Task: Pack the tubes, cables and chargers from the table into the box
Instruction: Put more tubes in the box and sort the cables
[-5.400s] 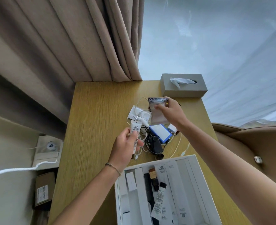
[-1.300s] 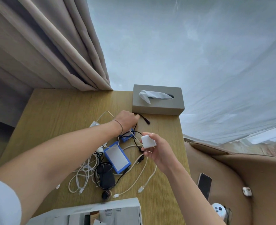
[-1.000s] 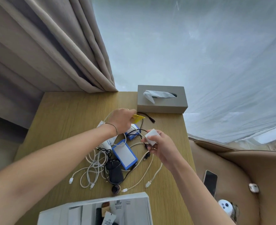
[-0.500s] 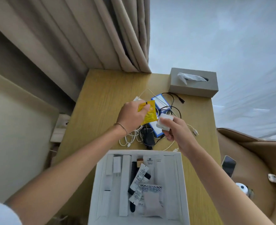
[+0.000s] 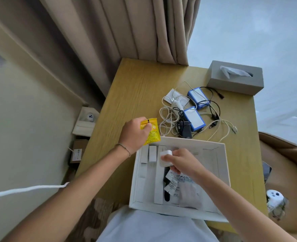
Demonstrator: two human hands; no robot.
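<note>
Table layout around the two grips

The box [image 5: 222,173] lies under the right hand [image 5: 184,163]; cables [image 5: 168,117] lie behind it, the tissue box [image 5: 235,81] farther behind.

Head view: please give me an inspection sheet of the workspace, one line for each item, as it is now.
Surface: wooden table, bare on its left part.
Job's things: white box open at the near edge, holding tubes and packets; two blue packs and a black charger remain on the table.
Clutter: grey tissue box at the far right corner.
Grips: left hand shut on a yellow sachet at the box's far left corner; right hand shut on a white charger over the box.
Cables: white cables and black cables tangled beyond the box.
Surroundings: curtain behind; brown seat at right; wall socket at left.
</note>
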